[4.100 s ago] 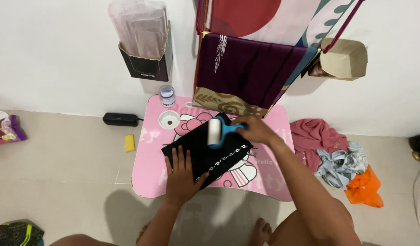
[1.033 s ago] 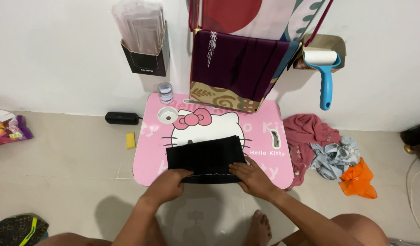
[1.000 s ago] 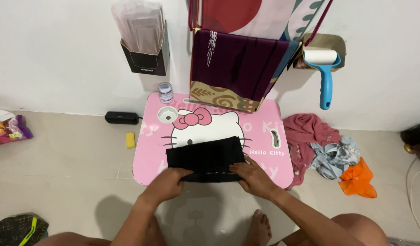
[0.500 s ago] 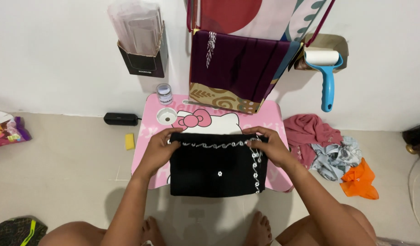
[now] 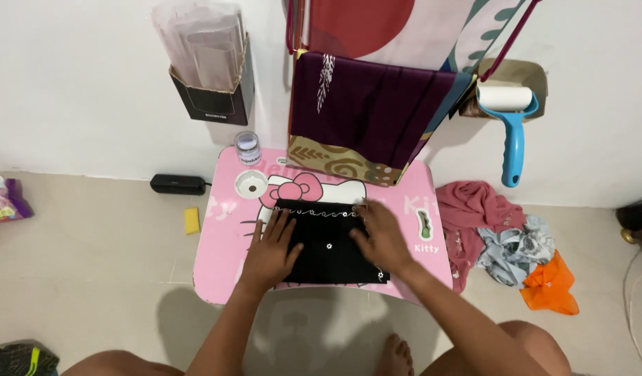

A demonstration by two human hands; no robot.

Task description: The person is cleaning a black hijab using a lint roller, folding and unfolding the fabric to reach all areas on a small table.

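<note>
A folded black cloth point(image 5: 328, 249) with small white floral trim lies on a pink cartoon-print lap table point(image 5: 223, 257). My left hand point(image 5: 272, 249) rests flat on the cloth's left part, fingers spread. My right hand point(image 5: 378, 235) presses flat on its right part. Neither hand grips anything; both palms lie on the fabric.
A blue-handled lint roller point(image 5: 510, 124) hangs on the wall at right. Purple and patterned fabrics point(image 5: 366, 104) hang above the table. A small jar point(image 5: 248, 147) stands at the table's back left. A cloth pile point(image 5: 509, 240) lies on the floor at right, a black box point(image 5: 176, 184) at left.
The lint roller went from my right hand to the wall holder. The black cloth was folded smaller, and both hands moved from its top edge to lie flat on it.
</note>
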